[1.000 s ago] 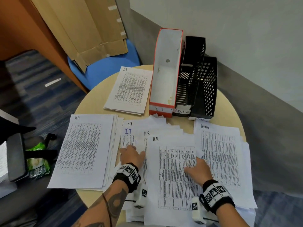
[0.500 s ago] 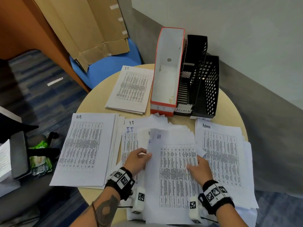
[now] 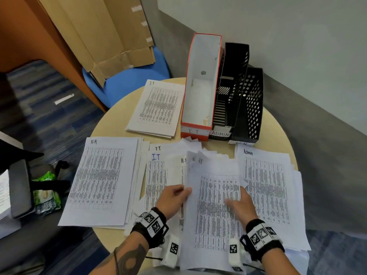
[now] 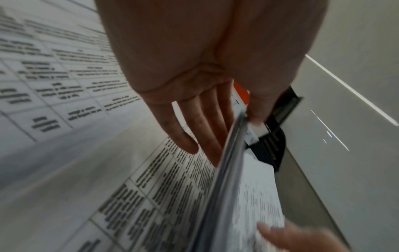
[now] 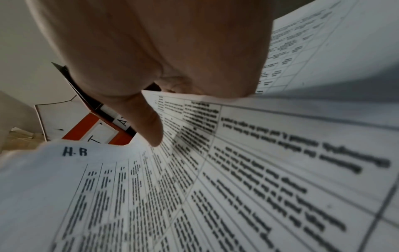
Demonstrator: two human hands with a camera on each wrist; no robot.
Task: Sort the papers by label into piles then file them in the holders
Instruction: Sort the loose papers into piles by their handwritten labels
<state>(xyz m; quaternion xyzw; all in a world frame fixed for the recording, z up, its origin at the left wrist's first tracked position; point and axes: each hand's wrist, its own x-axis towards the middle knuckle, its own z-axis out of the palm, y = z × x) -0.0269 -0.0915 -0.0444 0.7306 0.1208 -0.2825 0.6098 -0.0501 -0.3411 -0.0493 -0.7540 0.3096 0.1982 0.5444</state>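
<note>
A lifted sheaf of H.R papers (image 3: 214, 207) hangs over the mixed middle stack (image 3: 156, 175), whose top sheets read IT and H.R. My left hand (image 3: 185, 192) pinches the sheaf's left edge, thumb on top and fingers beneath, as the left wrist view (image 4: 224, 129) shows. My right hand (image 3: 236, 197) grips the right edge, thumb (image 5: 151, 119) on the printed face near the H.R label (image 5: 74, 151). Sorted piles lie around: H.R (image 3: 101, 175) at left, IT (image 3: 158, 108) at the far side, Admin (image 3: 264, 187) at right.
Three holders stand at the back of the round table (image 3: 278, 132): a red-and-white IT holder (image 3: 200, 86), a black ADMIN holder (image 3: 236, 62) and a black perforated H.R holder (image 3: 254, 104). A blue chair (image 3: 129, 84) with cardboard stands behind.
My left hand left the middle stack and took the left edge of the H.R sheaf. Both hands have raised the sheaf, and its top end now curls up.
</note>
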